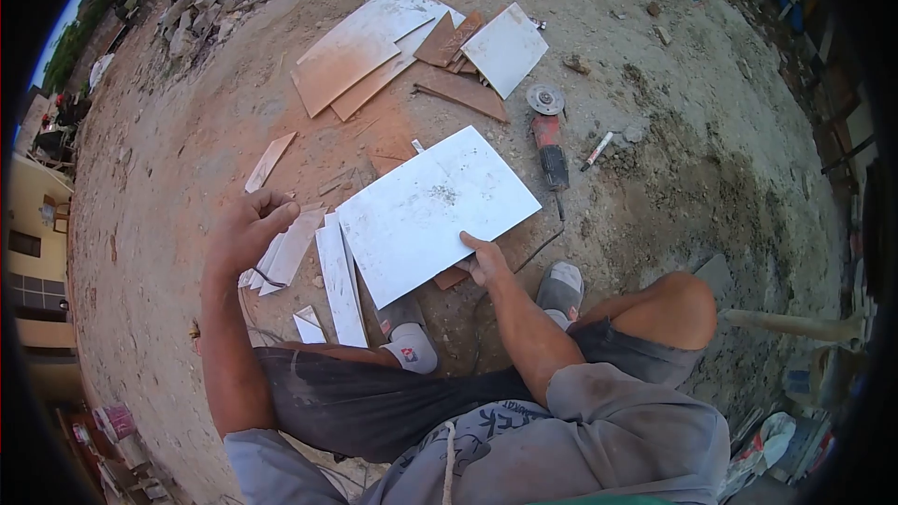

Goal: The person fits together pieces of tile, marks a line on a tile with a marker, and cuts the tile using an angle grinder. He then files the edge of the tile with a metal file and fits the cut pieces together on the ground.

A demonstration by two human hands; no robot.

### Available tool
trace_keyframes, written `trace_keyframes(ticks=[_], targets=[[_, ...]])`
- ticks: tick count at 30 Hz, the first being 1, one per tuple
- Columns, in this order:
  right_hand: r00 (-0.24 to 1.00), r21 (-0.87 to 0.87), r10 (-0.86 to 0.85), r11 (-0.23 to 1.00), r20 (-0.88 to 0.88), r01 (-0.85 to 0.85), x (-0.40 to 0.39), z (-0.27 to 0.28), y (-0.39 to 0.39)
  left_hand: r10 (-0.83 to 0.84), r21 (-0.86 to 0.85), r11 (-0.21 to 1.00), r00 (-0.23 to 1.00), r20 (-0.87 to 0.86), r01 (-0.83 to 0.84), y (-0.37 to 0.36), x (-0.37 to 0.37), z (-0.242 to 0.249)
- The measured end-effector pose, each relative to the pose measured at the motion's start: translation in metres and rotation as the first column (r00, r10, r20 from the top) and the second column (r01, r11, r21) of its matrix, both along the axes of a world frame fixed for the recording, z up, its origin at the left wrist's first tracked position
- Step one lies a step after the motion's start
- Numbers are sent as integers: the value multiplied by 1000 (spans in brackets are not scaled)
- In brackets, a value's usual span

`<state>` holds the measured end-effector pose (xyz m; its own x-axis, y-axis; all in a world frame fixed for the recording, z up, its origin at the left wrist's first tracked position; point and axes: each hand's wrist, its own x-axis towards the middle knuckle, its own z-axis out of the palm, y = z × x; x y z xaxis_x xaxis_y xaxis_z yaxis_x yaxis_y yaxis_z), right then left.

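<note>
A white rectangular tile [440, 210] with dark specks is held over the ground in front of my feet. My right hand [484, 257] grips its near edge, thumb on top and the other fingers beneath. To the left of the tile, my left hand [255, 229] is raised with its fingers curled together; whether anything small is in it cannot be made out. Narrow white tile strips [340, 282] lie below the tile's left side, and more cut pieces [292, 248] lie under my left hand.
A red and black angle grinder [550, 145] lies right of the tile, its cord running toward my feet. Beside it is a marker-like tube [597, 151]. Farther ahead are stacked large tiles [351, 51], brown pieces [460, 93] and a white tile [505, 50].
</note>
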<state>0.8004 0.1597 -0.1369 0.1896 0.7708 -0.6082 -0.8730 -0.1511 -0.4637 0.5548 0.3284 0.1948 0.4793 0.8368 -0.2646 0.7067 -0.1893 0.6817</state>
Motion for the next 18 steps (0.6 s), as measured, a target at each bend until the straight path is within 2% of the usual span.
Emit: trace_keyframes(ticks=[4, 8, 10, 12, 14, 18], targets=[[999, -16, -7, 1000, 54, 8, -3, 18, 2, -21, 12, 1000, 1000, 4, 21, 4, 3, -11], [981, 22, -109, 994, 163, 107, -6, 65, 28, -102, 16, 995, 994, -38, 103, 6, 3, -11], [975, 3, -145, 989, 166, 147, 2, 110, 33, 7, -12, 1000, 1000, 14, -7, 9, -3, -8], [965, 43, -180, 984, 193, 175, 13, 137, 41, 36, 37, 999, 999, 14, -37, 13, -12, -4], [950, 136, -227, 970, 215, 202, 34, 157, 54, 126, 136, 981, 985, 119, -142, 16, -24, -5], [931, 222, -330, 930, 156, 293, 96, 199, 105, 242, 64, 968, 970, 20, -242, 31, -57, -26]])
